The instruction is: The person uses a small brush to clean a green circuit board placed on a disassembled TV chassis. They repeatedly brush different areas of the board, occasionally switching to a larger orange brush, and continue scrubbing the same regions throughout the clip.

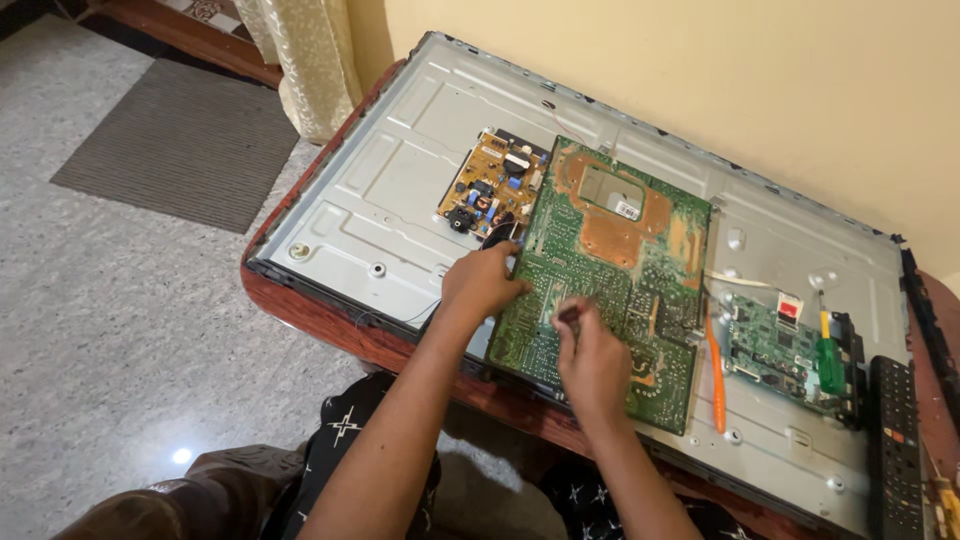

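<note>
Green circuit board, judged light, stiff, fragile, best gripped by bare edges; left hand clamped on its left edge, right hand pinched shut on small tool.

Remote control cut off below.

Table: reddish-brown wood, rounded edge, set against a cream wall. Directly on it: one large grey metal panel, lying flat and covering nearly the whole top, its near edge along the table rim; one black remote at the right end, just beside the panel's right edge. Table stands on a speckled grey floor; a dark ribbed mat lies on the floor, well apart from the table
</note>
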